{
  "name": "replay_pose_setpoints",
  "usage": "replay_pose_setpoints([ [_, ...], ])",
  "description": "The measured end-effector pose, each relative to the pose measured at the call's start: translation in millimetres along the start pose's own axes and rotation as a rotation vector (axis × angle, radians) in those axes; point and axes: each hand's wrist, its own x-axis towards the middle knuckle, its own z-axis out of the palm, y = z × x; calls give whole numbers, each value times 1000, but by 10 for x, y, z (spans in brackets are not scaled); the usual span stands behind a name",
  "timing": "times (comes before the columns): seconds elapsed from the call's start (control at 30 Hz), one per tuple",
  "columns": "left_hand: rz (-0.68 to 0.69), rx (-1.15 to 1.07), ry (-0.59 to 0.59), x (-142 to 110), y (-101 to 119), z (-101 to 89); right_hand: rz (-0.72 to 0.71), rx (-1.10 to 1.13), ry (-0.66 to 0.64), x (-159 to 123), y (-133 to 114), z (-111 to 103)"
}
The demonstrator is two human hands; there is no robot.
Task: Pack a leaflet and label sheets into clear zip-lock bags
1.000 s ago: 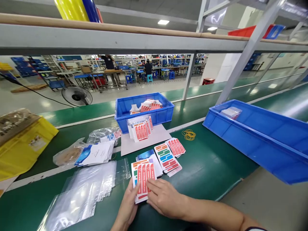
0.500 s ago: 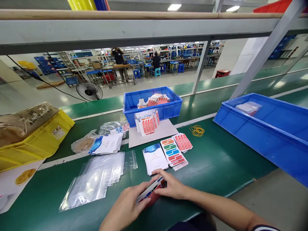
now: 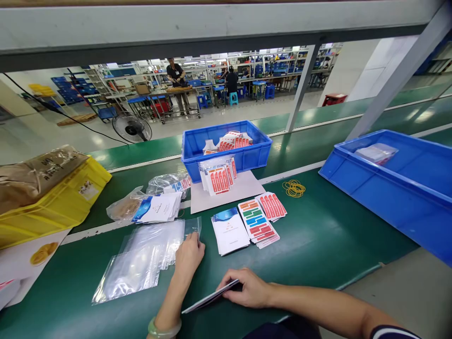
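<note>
My right hand grips a thin stack of printed cards, tilted and seen nearly edge-on above the green table. My left hand has its fingers closed at the right edge of the fanned clear zip-lock bags; the fingertips are partly hidden. Just beyond my right hand lie a pile of white-and-blue booklets, a pile of multicoloured sticker sheets and a pile of red-striped cards. Filled bags with red-striped cards lean against a blue bin.
The blue bin holds more cards. A larger blue bin stands at right, a yellow crate at left. Rubber bands and further booklets lie on the table. A metal beam crosses overhead; people are in the background.
My left hand has let go of the card stack and moved left to the clear bags. My right hand keeps the stack, now turned nearly edge-on. The view has tilted down.
</note>
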Motion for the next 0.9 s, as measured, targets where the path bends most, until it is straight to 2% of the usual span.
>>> replay_pose_setpoints([
  [0.1,-20,-100,-36,7,-115,-96,49,-61,47,10,-1,-12],
  [0.27,-64,-381,-119,-73,-366,-416,97,54,93,119,-146,-136],
  [0.4,-30,-542,-230,-213,-339,-565,21,-44,101,310,-254,-179],
  [0.5,53,-558,-322,-320,-179,-540,44,-105,163,435,-258,-146],
  [0.63,180,-519,-408,-437,57,-388,102,-71,234,503,-226,-76],
  [0.77,238,-470,-430,-495,182,-281,114,-70,227,487,-212,-39],
  [0.9,260,-427,-413,-515,218,-294,122,-67,230,469,-204,-52],
])
